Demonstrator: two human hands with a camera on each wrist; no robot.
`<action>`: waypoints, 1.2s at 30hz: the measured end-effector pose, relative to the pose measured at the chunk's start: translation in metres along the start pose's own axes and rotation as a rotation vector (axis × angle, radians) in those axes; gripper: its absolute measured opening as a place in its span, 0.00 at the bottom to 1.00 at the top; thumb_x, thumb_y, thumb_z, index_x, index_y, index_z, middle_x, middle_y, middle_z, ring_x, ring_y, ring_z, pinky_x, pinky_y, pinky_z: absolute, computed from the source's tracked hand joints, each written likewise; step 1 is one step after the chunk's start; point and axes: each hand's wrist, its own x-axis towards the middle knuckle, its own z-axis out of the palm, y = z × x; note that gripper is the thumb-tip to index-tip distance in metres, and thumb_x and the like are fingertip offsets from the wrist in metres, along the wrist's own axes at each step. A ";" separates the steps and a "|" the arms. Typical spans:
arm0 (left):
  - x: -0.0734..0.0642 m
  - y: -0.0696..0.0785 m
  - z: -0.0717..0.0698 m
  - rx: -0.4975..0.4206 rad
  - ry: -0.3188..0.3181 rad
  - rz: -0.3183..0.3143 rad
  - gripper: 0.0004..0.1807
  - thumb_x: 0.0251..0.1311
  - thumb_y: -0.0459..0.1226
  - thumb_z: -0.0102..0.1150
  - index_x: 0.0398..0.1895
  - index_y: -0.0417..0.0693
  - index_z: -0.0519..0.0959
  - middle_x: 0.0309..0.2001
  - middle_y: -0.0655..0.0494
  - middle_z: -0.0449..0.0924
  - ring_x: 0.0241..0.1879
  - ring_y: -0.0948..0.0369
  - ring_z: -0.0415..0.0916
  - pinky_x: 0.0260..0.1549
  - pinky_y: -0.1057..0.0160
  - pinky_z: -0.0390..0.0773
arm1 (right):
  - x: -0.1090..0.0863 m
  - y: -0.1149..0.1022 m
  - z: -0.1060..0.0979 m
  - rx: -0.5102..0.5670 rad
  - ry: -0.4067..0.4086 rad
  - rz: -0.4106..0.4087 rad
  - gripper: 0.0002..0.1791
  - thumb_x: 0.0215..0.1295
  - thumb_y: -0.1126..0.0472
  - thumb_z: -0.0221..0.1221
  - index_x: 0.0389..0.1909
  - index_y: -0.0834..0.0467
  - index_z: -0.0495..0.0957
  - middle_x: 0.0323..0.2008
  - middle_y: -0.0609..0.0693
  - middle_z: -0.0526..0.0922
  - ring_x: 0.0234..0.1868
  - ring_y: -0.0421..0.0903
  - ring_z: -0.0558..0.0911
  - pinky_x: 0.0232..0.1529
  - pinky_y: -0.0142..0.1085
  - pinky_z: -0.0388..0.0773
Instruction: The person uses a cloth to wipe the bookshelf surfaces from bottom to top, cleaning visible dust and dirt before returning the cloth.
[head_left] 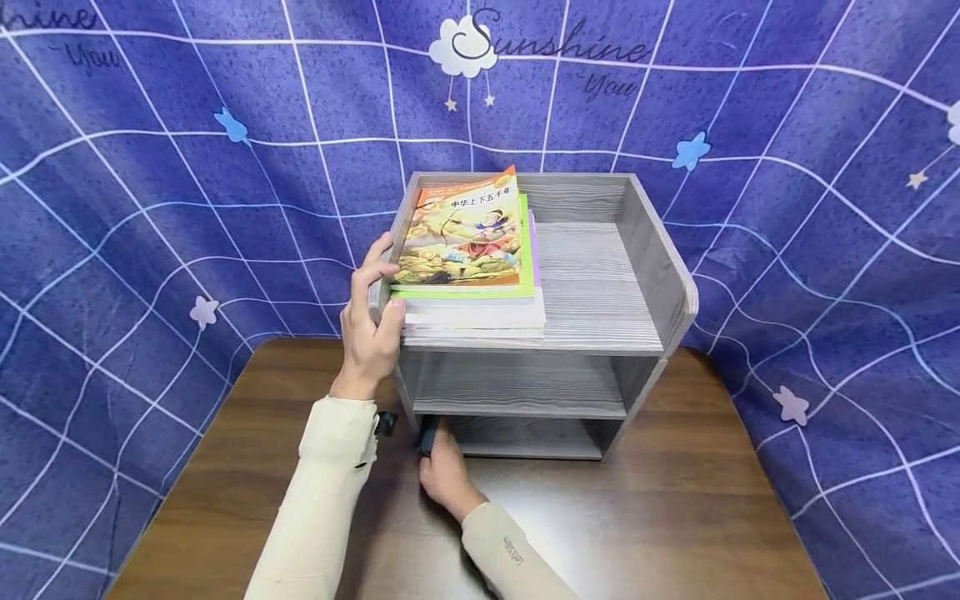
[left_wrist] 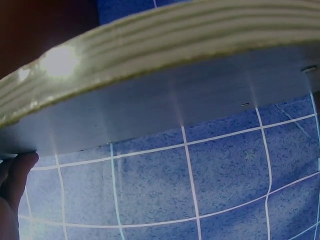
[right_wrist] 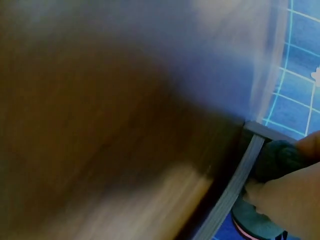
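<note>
A grey wood-grain shelf unit (head_left: 577, 283) stands on the brown table. My left hand (head_left: 369, 329) grips the front edge of its left side panel, its thumb beside the stacked books. The left wrist view shows this panel's edge (left_wrist: 165, 47) close up, with a fingertip (left_wrist: 22, 167) against the panel. At the left end of the bottom compartment, my right hand (head_left: 448, 475) holds a dark blue-green bunched thing (head_left: 428, 435) that looks like cloth. In the right wrist view, the fingers partly cover this cloth-like thing (right_wrist: 255, 220).
Several books, topped by an orange-edged picture book (head_left: 465, 233), lie on the left of the top shelf. The middle shelf (head_left: 517, 383) is beneath. Brown table (head_left: 675, 500) extends around the unit. A purple-blue gridded cloth (head_left: 225, 167) hangs behind and beside it.
</note>
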 end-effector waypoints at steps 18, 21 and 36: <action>0.000 -0.005 -0.008 0.025 -0.024 0.001 0.21 0.60 0.42 0.52 0.54 0.42 0.71 0.71 0.54 0.69 0.68 0.53 0.67 0.60 0.57 0.67 | -0.015 0.019 -0.027 -0.882 0.210 -0.375 0.23 0.57 0.63 0.56 0.55 0.62 0.81 0.58 0.63 0.80 0.54 0.58 0.81 0.49 0.46 0.78; 0.000 -0.005 -0.006 0.024 -0.027 0.001 0.21 0.60 0.43 0.52 0.54 0.43 0.71 0.71 0.55 0.69 0.68 0.54 0.68 0.59 0.57 0.68 | -0.017 0.021 -0.043 -0.899 0.102 -0.296 0.28 0.49 0.54 0.69 0.53 0.60 0.81 0.55 0.62 0.81 0.54 0.59 0.80 0.52 0.51 0.75; 0.001 -0.001 -0.003 0.030 -0.013 -0.015 0.20 0.58 0.41 0.51 0.54 0.45 0.72 0.71 0.56 0.70 0.67 0.55 0.69 0.58 0.58 0.69 | -0.042 -0.020 -0.153 0.256 -0.030 0.094 0.22 0.47 0.64 0.62 0.47 0.51 0.85 0.36 0.42 0.86 0.34 0.40 0.79 0.38 0.35 0.77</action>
